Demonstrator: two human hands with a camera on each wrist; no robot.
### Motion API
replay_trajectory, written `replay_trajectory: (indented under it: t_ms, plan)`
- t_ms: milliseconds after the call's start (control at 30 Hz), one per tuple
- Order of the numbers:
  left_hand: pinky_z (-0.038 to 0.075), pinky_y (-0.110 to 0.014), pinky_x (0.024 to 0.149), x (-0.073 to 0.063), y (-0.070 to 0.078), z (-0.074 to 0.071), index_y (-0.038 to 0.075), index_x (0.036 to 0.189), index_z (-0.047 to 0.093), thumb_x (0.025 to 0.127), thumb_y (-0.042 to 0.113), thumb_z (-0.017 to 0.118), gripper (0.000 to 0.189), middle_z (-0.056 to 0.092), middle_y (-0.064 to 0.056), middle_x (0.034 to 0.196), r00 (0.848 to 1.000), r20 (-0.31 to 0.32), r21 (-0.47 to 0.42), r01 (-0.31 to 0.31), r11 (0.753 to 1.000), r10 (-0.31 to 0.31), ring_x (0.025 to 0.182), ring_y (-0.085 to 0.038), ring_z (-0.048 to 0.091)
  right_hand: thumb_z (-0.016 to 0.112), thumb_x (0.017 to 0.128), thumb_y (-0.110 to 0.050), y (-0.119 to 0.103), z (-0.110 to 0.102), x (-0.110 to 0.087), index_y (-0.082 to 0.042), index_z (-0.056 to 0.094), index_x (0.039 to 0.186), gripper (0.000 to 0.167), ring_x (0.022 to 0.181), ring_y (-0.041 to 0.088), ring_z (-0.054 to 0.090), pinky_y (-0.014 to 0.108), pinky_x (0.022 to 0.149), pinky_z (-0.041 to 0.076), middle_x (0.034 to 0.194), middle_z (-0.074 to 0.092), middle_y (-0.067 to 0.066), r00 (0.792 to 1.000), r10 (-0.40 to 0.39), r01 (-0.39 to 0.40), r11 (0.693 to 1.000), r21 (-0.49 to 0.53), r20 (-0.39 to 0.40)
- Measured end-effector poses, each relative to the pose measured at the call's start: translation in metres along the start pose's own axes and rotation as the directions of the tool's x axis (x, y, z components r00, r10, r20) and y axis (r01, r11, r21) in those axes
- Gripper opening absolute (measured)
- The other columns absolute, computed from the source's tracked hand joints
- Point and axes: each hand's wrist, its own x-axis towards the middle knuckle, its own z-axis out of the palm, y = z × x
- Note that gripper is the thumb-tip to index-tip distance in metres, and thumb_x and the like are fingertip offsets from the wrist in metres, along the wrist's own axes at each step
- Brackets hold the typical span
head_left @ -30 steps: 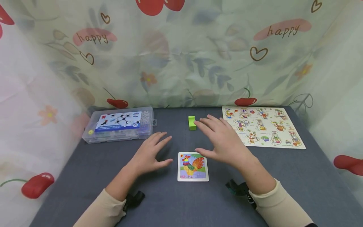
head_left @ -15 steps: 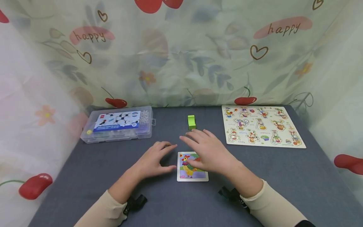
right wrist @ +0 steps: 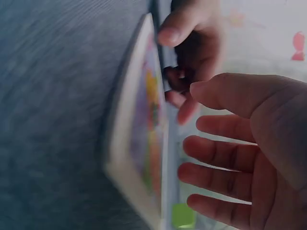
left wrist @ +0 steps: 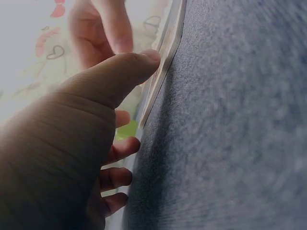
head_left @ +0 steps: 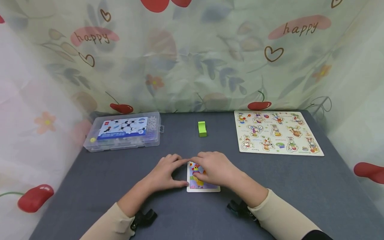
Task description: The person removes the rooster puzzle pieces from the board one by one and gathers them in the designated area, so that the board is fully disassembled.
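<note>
A little square board (head_left: pixel 200 186) with a bright bird on it is lying flat on the grey table (head_left: pixel 183 215), just below the middle of the head picture. The left hand (head_left: pixel 166 174) is sitting at the board's left side, with its thumb and fingers spreading apart. Its thumb tip is showing right by the board's edge, but I cannot tell if it is touching. The right hand (head_left: pixel 220 170) is hovering over the board's right part and hiding some of the bird. In the right wrist picture, its fingers are standing apart and holding nothing. The two pointing fingers are almost meeting near the board's top left corner, and I cannot tell if they are touching.

A green block (head_left: pixel 202 129) is standing above the hands, near the middle of the frame. A clear plastic box (head_left: pixel 123 132) is lying at middle left. A big white board (head_left: pixel 279 134) with lots of small pictures is lying at middle right. A cloth (head_left: pixel 186 76) with cherries, leaves and hearts is hanging across the top.
</note>
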Motion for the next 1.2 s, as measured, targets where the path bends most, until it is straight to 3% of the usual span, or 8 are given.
replay_trajectory:
  t_ms: [267, 433, 700, 933, 1200]
  plan:
    - [0.035, -0.038, 0.084, 0.000, -0.001, 0.004, 0.021, 0.148, 0.058, 0.084, 0.061, 0.077, 0.077, 0.052, 0.004, 0.118, 1.000, 0.020, -0.003, 0.000, 1.000, 0.000, 0.099, -0.013, 0.045, 0.075, 0.092, -0.033, 0.012, 0.024, 0.007, -0.014, 0.075, 0.121, 0.035, 0.067, 0.009, 0.049, 0.029, 0.059, 0.041, 0.081, 0.056, -0.006, 0.991, 0.102, -0.114, 0.982, 0.151, 0.085]
    - [0.034, -0.037, 0.082, 0.000, -0.002, 0.006, 0.019, 0.145, 0.061, 0.084, 0.060, 0.077, 0.075, 0.053, 0.004, 0.114, 1.000, 0.013, 0.000, -0.004, 1.000, 0.004, 0.096, -0.013, 0.045, 0.076, 0.091, -0.027, 0.017, 0.031, 0.009, -0.013, 0.075, 0.120, 0.033, 0.074, 0.009, 0.053, 0.031, 0.068, 0.045, 0.092, 0.065, -0.004, 0.978, 0.186, -0.205, 0.942, 0.266, 0.095]
    - [0.031, -0.037, 0.080, 0.001, -0.003, 0.008, 0.020, 0.145, 0.061, 0.081, 0.065, 0.077, 0.080, 0.053, 0.006, 0.108, 0.999, 0.039, 0.012, 0.011, 1.000, -0.011, 0.092, -0.011, 0.044, 0.080, 0.089, -0.026, 0.021, 0.040, 0.013, -0.017, 0.076, 0.107, 0.021, 0.057, 0.007, 0.049, 0.028, 0.055, 0.038, 0.067, 0.052, -0.008, 0.952, 0.289, -0.304, 0.873, 0.381, 0.099]
    - [0.031, -0.036, 0.080, 0.002, -0.004, 0.008, 0.020, 0.145, 0.060, 0.078, 0.066, 0.079, 0.083, 0.054, 0.006, 0.109, 0.999, 0.035, 0.016, -0.002, 1.000, 0.002, 0.092, -0.011, 0.043, 0.085, 0.085, -0.033, 0.019, 0.041, 0.014, -0.020, 0.076, 0.104, 0.024, 0.056, 0.010, 0.047, 0.030, 0.056, 0.035, 0.064, 0.051, -0.006, 0.922, 0.367, -0.385, 0.829, 0.405, 0.126]
    - [0.031, -0.036, 0.080, 0.002, -0.004, 0.007, 0.020, 0.146, 0.059, 0.079, 0.068, 0.078, 0.084, 0.054, 0.007, 0.109, 0.999, 0.042, 0.004, 0.005, 1.000, -0.005, 0.093, -0.011, 0.044, 0.085, 0.085, -0.033, 0.017, 0.041, 0.015, -0.023, 0.072, 0.097, 0.020, 0.060, 0.012, 0.049, 0.032, 0.060, 0.038, 0.070, 0.053, -0.006, 0.901, 0.413, -0.429, 0.803, 0.413, 0.134]
